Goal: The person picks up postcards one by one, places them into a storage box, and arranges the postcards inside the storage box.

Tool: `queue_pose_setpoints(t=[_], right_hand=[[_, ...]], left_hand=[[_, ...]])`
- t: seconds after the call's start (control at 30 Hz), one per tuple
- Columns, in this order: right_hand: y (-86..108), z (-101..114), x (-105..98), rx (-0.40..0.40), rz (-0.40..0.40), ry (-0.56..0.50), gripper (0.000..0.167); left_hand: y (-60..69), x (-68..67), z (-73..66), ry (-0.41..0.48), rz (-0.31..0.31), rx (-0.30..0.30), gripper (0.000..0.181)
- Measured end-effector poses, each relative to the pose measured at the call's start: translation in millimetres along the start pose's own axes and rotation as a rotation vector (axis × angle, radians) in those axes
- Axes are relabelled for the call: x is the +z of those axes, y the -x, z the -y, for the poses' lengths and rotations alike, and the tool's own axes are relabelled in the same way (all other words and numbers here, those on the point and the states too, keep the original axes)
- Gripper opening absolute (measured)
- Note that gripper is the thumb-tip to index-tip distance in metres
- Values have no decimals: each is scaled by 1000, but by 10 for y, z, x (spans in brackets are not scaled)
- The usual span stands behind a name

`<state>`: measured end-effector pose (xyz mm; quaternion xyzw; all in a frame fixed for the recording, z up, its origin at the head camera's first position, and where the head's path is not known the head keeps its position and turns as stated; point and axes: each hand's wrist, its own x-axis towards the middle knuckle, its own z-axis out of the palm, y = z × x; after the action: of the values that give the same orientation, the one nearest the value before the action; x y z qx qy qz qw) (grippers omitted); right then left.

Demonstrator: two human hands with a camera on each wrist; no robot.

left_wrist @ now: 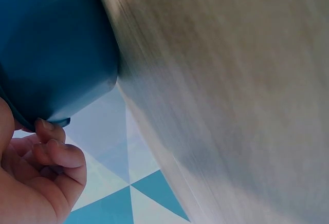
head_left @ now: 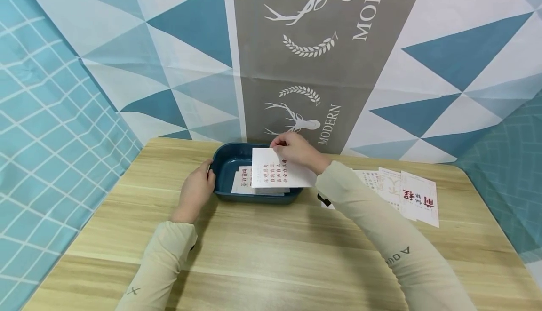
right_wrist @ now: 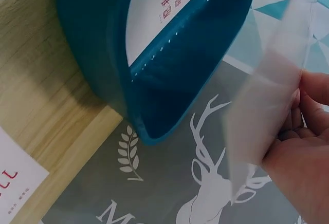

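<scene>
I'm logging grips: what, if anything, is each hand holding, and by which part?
The right hand pinches a white printed card by its far edge; the left hand grips the blue box by the rim at its left end.

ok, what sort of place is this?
Probably an indoor corner staged for tabletop work: a wood-grain table stands against a creased deer-print sheet, with a blue grid-patterned sheet at the left.

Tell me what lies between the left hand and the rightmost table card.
The head view shows the blue tray with cards, a held card above, the right sleeve, then other table cards.
</scene>
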<state>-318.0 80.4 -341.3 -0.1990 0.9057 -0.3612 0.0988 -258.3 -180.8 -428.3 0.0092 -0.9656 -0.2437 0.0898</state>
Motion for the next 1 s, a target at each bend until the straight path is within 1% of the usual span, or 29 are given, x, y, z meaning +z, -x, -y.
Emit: queue_pose_setpoints(t=[0.3,0.47,0.7,1.0], right_hand=[[-33,16,79,-5,11,9,19],[-63,33,131,14,1,12,19],[-102,49,211,41,-2,-7,18],[-170,71,301,47,6,-25,18]], left_hand=[[-6,11,-10,-5,-8,1,40],[-4,11,-6,-4,-18,5,40],[9,0,-12,0,-12,-4,39],[10,8,-2,5,-29,4,39]])
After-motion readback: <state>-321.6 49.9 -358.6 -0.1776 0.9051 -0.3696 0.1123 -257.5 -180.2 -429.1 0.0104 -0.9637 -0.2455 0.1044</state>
